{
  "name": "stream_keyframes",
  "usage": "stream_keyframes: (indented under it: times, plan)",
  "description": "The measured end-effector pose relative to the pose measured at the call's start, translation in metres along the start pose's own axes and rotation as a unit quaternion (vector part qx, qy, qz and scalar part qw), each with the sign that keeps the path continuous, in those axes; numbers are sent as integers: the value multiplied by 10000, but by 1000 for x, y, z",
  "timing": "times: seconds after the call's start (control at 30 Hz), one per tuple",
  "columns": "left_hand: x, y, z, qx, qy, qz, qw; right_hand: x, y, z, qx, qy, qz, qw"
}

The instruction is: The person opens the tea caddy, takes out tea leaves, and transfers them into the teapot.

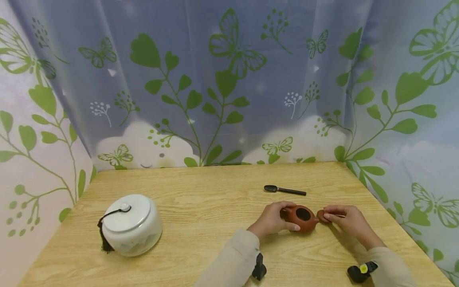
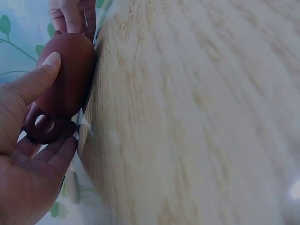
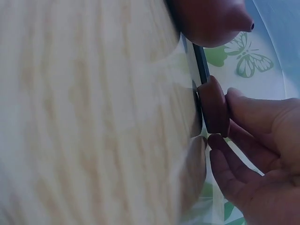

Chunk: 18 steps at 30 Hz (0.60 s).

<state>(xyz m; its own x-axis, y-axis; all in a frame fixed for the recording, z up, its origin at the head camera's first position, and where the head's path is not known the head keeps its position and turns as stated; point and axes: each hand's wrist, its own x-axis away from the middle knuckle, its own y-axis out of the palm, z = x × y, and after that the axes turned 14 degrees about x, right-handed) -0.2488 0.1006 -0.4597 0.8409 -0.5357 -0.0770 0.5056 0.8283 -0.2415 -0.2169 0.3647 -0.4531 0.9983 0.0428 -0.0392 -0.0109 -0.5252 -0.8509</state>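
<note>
A reddish-brown clay teapot [image 1: 305, 227] sits on the wooden table with its dark round opening uncovered. My left hand [image 1: 273, 219] grips it from the handle side, thumb along the near wall of the pot. In the left wrist view the loop handle [image 2: 49, 137] shows between thumb and fingers. Just off the spout [image 3: 241, 21], my right hand [image 1: 350, 224] holds the small round teapot lid [image 1: 323, 216] by its edge. The right wrist view has this lid [image 3: 214, 108] low at the tabletop, the thumb on its upper side.
A black-handled scoop or brush [image 1: 285, 190] lies behind the teapot. To the left stands a white lidded jar [image 1: 138, 235] with a dark cord and tassel. Patterned curtains [image 1: 251, 99] border the table [image 1: 201, 199] at the back and sides.
</note>
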Motion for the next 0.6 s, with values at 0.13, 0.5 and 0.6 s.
stream_keyframes:
  times: [0.13, 0.5, 0.6]
  plan:
    - [0, 0, 0, 14, -37, 26, 10000, -1, 0, 2, 96, 86, -72, 9999]
    - [-1, -1, -4, 7, 68, 30, 10000, -1, 0, 2, -209, 34, -243, 9995]
    - [-1, -1, -4, -15, 171, -9, 9999, -1, 0, 3, -253, 83, -251, 9993]
